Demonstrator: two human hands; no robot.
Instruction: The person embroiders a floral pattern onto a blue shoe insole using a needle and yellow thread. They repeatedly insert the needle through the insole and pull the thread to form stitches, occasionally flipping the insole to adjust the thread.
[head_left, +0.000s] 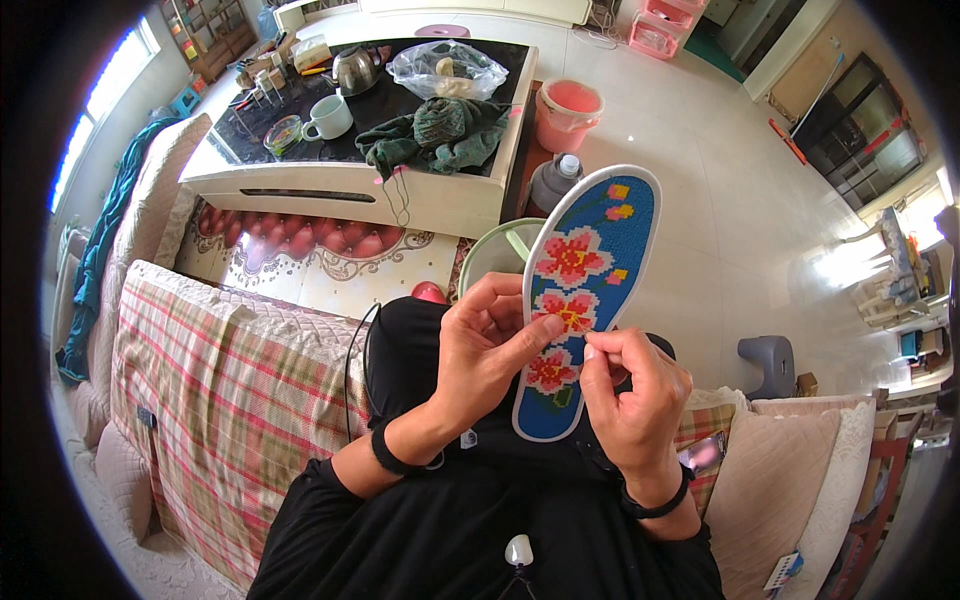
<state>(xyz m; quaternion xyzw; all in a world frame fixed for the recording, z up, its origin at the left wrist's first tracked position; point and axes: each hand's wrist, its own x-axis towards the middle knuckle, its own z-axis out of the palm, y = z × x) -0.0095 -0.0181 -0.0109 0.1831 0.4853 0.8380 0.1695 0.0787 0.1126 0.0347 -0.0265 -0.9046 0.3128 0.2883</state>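
Note:
An embroidered shoe insole (630, 225) stands tilted above my lap, blue with pink and red cross-stitched flowers, yellow centres and a white edge. My left hand (484, 341) grips its left edge, thumb on the front beside the middle flower and fingers partly hidden behind. My right hand (634, 386) is at the insole's right edge, thumb and forefinger pinched together. Between those fingertips seems to be a fine needle or thread end, too small to tell which. A thin yellow thread (576, 322) shows at the middle flower's centre.
Ahead stands a low black-topped table (247, 142) with a mug (328, 118), a kettle (355, 71), dark green knitting (442, 124) and a plastic bag (480, 64). Right of it are a pink bin (570, 112) and a grey-capped jug (553, 180). A phone (705, 452) lies on the sofa.

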